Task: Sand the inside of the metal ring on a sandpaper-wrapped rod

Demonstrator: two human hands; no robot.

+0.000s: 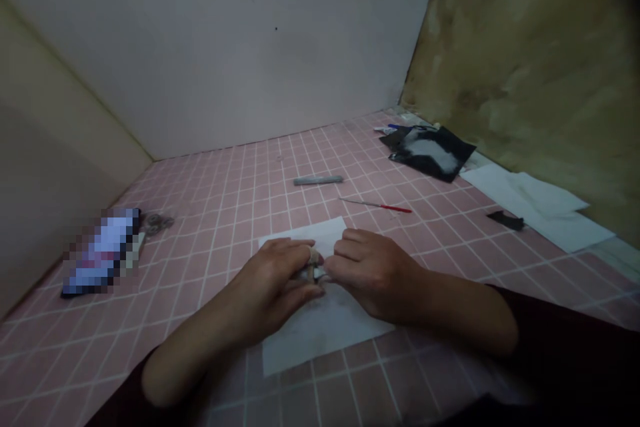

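Above a white sheet of paper (325,340), both hands meet. My left hand (277,277) is closed around a small pale beige piece (314,257), its fingers covering most of it. My right hand (373,270) presses against the piece from the other side, fingers curled in a pinch. Something small and whitish shows at its fingertips, too hidden to name. Faint dusty smudges mark the paper under the hands. Beyond the paper lie a thin red-handled needle file (377,205) and a grey bar (319,180).
A phone (103,250) and a small cluttered heap (157,221) lie at the left. At the back right are dark sandpaper-like sheets (435,153) with white dust. White papers (540,207) and a dark scrap (505,219) rest along the right wall. Walls enclose the pink checked tabletop (220,193).
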